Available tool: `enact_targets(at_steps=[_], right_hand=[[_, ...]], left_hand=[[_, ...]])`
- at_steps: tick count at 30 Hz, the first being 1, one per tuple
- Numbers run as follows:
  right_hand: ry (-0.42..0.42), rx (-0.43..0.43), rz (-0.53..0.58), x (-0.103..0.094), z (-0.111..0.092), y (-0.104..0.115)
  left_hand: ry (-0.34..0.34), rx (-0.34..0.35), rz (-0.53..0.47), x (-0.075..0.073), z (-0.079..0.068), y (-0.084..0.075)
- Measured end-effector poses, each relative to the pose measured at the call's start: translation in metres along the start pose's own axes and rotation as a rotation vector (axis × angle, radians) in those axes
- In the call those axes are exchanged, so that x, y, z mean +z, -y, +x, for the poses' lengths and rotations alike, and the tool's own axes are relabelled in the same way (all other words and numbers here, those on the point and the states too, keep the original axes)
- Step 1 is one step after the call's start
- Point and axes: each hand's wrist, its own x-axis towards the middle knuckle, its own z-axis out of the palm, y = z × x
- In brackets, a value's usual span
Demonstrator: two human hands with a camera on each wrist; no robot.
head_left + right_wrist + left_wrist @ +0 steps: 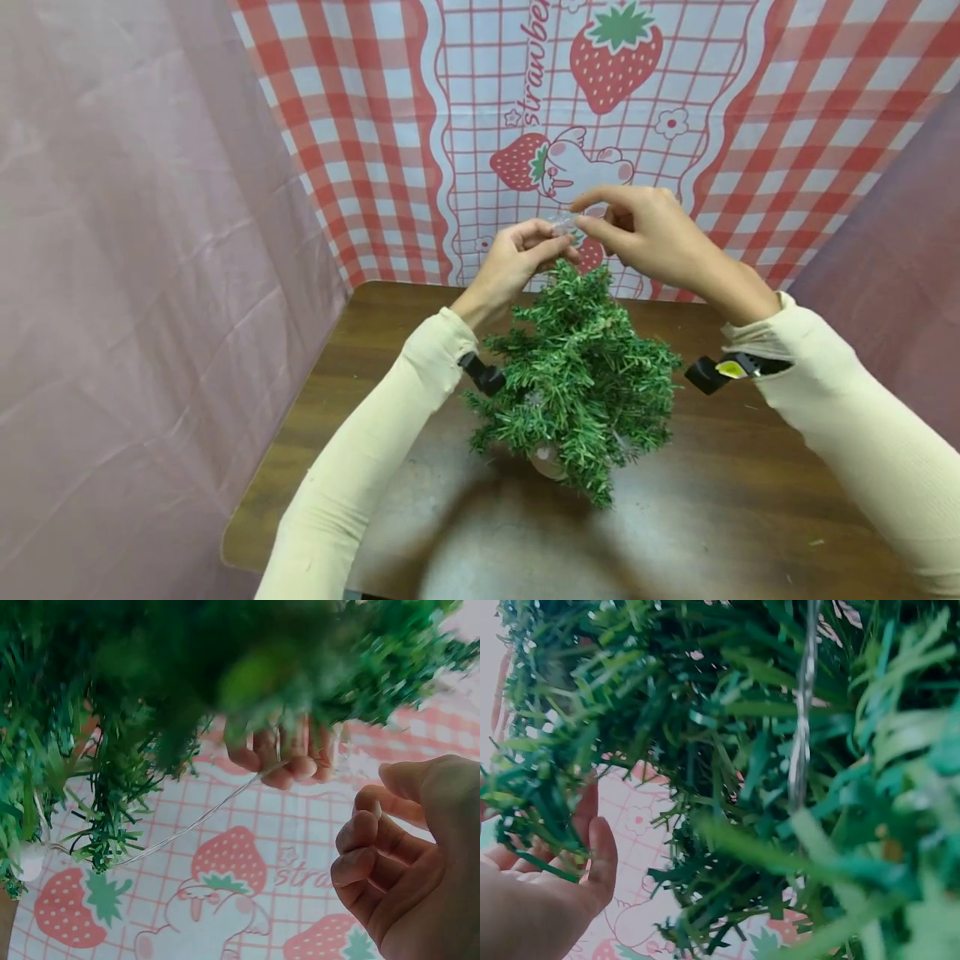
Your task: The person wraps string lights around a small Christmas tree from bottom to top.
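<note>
A small artificial Christmas tree (577,358) with green tinsel needles stands on the table. Behind its top, my left hand (517,258) pinches a small clear plastic piece (562,223). My right hand (652,233) is held close beside that piece, fingers bent, thumb and index fingertips a little apart right at its edge. A thin silver wire (199,821) runs from the left fingertips (277,776) down to the branches. On it near the lower branches hangs a whitish translucent piece (30,862). Needles partly cover the left hand (547,900) in its wrist view.
The brown wooden table (300,467) extends around the tree, with its left edge in view. A red-and-white strawberry cloth (375,167) hangs behind it. Pinkish curtains (150,250) close off both sides. A pale round part (549,462) shows under the tree's branches.
</note>
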Motion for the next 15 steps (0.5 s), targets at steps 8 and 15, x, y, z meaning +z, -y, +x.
enact_targets(at_steps=[8, 15], right_hand=[[-0.075, -0.07, -0.008, -0.012, -0.019, 0.016], [-0.099, -0.136, 0.031, -0.017, -0.037, 0.038]], left_hand=[[-0.046, 0.119, -0.035, 0.0, -0.012, -0.007], [-0.038, 0.241, 0.068, -0.002, -0.022, -0.008]])
